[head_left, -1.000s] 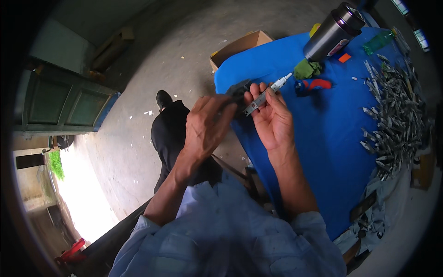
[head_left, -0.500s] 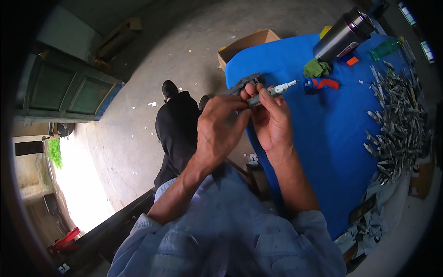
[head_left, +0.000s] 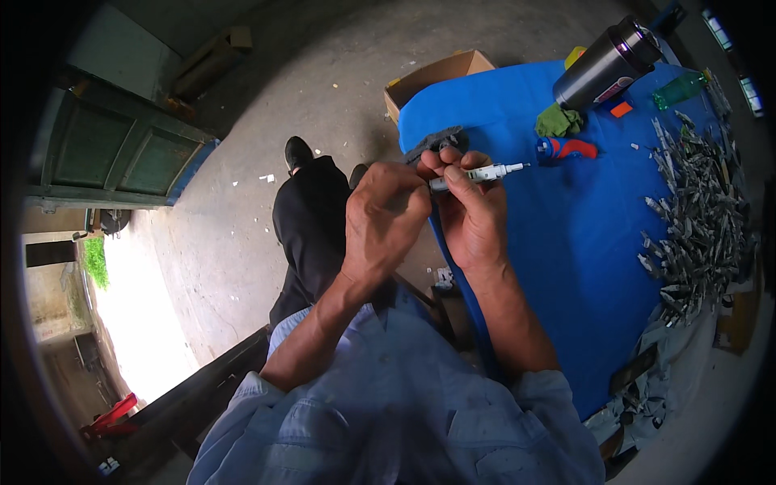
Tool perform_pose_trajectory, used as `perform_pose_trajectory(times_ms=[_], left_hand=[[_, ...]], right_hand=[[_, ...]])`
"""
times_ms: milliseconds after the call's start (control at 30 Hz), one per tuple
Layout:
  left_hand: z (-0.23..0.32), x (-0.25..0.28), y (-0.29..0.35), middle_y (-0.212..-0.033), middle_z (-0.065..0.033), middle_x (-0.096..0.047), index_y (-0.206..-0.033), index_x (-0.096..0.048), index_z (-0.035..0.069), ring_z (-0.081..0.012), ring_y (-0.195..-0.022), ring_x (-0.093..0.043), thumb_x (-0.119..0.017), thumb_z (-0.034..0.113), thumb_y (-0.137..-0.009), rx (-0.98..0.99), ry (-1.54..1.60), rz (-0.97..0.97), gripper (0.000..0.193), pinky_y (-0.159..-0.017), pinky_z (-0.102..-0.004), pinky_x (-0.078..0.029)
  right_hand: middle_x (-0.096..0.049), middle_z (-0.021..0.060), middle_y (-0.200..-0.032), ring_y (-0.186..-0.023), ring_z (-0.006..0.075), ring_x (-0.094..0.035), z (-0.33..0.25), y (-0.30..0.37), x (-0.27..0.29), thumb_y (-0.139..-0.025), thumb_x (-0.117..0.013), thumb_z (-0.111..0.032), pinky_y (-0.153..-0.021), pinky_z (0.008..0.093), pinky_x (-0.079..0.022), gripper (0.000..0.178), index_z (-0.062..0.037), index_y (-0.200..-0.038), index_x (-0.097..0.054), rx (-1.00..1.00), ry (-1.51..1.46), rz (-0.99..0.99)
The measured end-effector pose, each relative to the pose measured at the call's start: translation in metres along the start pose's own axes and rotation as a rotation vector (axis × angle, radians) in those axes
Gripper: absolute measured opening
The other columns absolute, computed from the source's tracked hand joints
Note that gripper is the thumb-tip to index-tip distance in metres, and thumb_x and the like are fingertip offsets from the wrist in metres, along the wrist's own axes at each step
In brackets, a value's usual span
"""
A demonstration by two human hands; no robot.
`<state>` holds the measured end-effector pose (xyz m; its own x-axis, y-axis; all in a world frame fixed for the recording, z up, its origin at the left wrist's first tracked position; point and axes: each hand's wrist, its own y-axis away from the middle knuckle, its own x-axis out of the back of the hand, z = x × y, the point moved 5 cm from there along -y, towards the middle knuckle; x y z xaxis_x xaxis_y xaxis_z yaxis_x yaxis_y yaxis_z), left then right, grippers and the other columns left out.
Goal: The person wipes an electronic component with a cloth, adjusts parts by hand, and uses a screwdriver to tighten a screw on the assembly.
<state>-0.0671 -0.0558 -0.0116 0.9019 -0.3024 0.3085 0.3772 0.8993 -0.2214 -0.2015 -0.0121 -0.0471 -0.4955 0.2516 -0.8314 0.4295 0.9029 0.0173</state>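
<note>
My right hand (head_left: 477,226) is closed around a slim, pen-shaped white and grey part (head_left: 491,172) with a stepped, narrow tip. Its thumb presses along the body, and the tip points right over the blue-covered table (head_left: 558,259). Against the part's left end, my left hand (head_left: 384,214) is closed with its fingers curled in. The left fingertips are hidden, so whatever they pinch cannot be made out. A dark grey cloth (head_left: 436,141) lies on the table just beyond both hands.
At the right lies a large heap of slim grey parts (head_left: 699,218). A steel flask (head_left: 606,65), a green cloth (head_left: 558,120), a red and blue object (head_left: 567,148) and a green bottle (head_left: 679,90) stand or lie toward the back. A cardboard box (head_left: 436,77) is beyond the table.
The pen-shaped part has turned so its tip sits lower and nearly level. My left hand has rolled at the part's end, its thumb now out of sight.
</note>
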Motion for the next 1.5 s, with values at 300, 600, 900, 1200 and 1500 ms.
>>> perform_pose_trajectory(times_ms=[300,600,900,1200,1500], left_hand=[[0.003,0.000,0.002,-0.101,-0.0135,-0.075,-0.097,-0.076,0.001,-0.0303,-0.098,-0.073,-0.078,0.000,-0.084,-0.066,0.001,0.013,0.013,-0.090,-0.0399,-0.057],[0.003,-0.002,0.002,-0.100,-0.0131,-0.075,-0.097,-0.077,0.001,-0.0310,-0.097,-0.073,-0.079,0.001,-0.084,-0.093,-0.024,0.045,0.013,-0.088,-0.0410,-0.057],[0.004,-0.003,0.002,-0.099,-0.0134,-0.074,-0.096,-0.075,0.000,-0.0319,-0.095,-0.072,-0.077,-0.001,-0.084,-0.132,-0.040,0.059,0.012,-0.086,-0.0409,-0.057],[0.004,-0.004,0.001,-0.096,-0.0137,-0.072,-0.094,-0.073,0.000,-0.0327,-0.093,-0.071,-0.076,-0.003,-0.083,-0.151,-0.074,0.076,0.011,-0.083,-0.0420,-0.057],[0.002,-0.004,0.002,-0.102,-0.0142,-0.070,-0.094,-0.068,-0.003,-0.0265,-0.092,-0.071,-0.072,-0.004,-0.085,-0.186,-0.195,0.067,0.011,-0.082,-0.0355,-0.057]], right_hand=[[-0.077,0.0130,-0.117,-0.110,0.0256,-0.072,-0.001,-0.001,0.001,-0.103,-0.072,-0.004,-0.100,0.0416,-0.056,0.017,-0.0120,-0.117,-0.068,-0.042,-0.022,-0.021],[-0.074,0.0071,-0.117,-0.113,0.0260,-0.072,0.003,0.001,0.004,-0.101,-0.072,0.001,-0.102,0.0433,-0.056,0.021,-0.0118,-0.117,-0.066,-0.017,-0.020,0.044],[-0.074,0.0068,-0.117,-0.114,0.0256,-0.072,0.004,0.001,0.005,-0.102,-0.071,0.002,-0.103,0.0426,-0.057,0.021,-0.0122,-0.116,-0.065,-0.007,0.001,0.040],[-0.074,0.0065,-0.118,-0.115,0.0257,-0.072,0.006,0.003,0.004,-0.102,-0.069,0.003,-0.105,0.0421,-0.056,0.021,-0.0120,-0.116,-0.065,0.003,-0.018,0.013],[-0.073,0.0071,-0.122,-0.118,0.0268,-0.071,0.008,0.004,0.005,-0.102,-0.067,0.003,-0.107,0.0435,-0.053,0.020,-0.0121,-0.115,-0.065,-0.011,-0.024,0.002]])
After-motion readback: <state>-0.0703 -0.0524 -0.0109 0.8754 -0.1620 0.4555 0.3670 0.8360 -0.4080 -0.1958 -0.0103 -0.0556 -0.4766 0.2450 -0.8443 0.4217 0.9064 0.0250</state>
